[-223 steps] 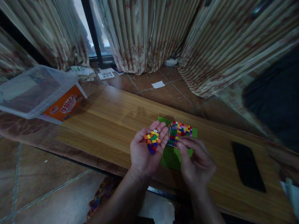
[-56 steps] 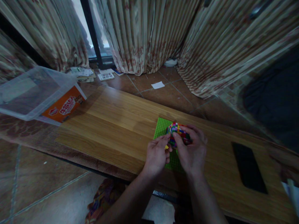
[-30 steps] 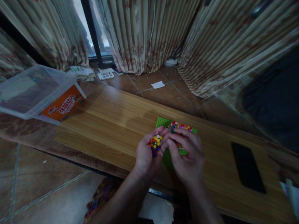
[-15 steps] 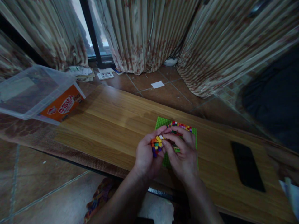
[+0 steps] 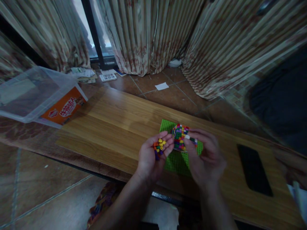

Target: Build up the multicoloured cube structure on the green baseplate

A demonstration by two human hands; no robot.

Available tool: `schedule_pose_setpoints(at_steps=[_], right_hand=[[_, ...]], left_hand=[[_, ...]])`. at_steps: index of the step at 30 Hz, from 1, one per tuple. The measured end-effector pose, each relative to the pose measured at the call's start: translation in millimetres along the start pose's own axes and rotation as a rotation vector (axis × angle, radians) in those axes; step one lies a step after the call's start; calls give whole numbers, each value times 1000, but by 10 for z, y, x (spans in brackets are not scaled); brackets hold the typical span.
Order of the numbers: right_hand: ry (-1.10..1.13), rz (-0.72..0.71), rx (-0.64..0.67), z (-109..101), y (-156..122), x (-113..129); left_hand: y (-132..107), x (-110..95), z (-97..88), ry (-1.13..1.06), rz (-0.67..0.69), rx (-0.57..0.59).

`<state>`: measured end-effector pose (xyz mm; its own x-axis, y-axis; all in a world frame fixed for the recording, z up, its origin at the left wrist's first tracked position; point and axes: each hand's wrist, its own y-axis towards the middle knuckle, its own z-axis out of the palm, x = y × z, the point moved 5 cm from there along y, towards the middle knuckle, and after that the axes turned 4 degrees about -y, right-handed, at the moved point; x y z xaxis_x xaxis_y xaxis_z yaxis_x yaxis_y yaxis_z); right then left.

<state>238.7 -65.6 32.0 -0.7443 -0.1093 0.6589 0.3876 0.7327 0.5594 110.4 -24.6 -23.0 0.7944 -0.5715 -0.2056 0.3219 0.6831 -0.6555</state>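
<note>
Cupped palm up, my left hand (image 5: 149,157) carries several small toy bricks (image 5: 159,146) in yellow, orange, red, green and purple. To its right, my right hand (image 5: 205,158) pinches a small white brick (image 5: 187,137) between thumb and fingers, over a multicoloured brick structure (image 5: 179,138). Whether the white brick touches the structure I cannot tell. Beneath the structure lies a green studded baseplate (image 5: 177,163), partly covered by both hands.
The wooden tabletop (image 5: 115,124) bears a black phone-like slab (image 5: 254,169) on the right. A clear plastic bin (image 5: 31,92) with an orange label stands at the left end. Curtains (image 5: 148,38) hang beyond, with papers (image 5: 107,76) on the tiled floor.
My right hand has moved away from my left palm, to the right, with a white brick in its fingers. The brick structure is now more exposed; the left hand has stayed nearly still.
</note>
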Motion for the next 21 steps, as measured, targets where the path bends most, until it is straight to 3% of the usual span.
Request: schedule_pose_setpoints(at_steps=[3,6,12,21], right_hand=[[136,211,-120,-118,33,-238],[205,286,-32,-81,31,-362],[47,70,124,20,5,-235],[-187,-169,218,111,-4,-112]], left_hand=[[2,-42,-45,50,22,-52],[-12,-20,-19,111,-13,2],[-26,116,-5,258,-118,86],[-6,142,0,429,-63,168]])
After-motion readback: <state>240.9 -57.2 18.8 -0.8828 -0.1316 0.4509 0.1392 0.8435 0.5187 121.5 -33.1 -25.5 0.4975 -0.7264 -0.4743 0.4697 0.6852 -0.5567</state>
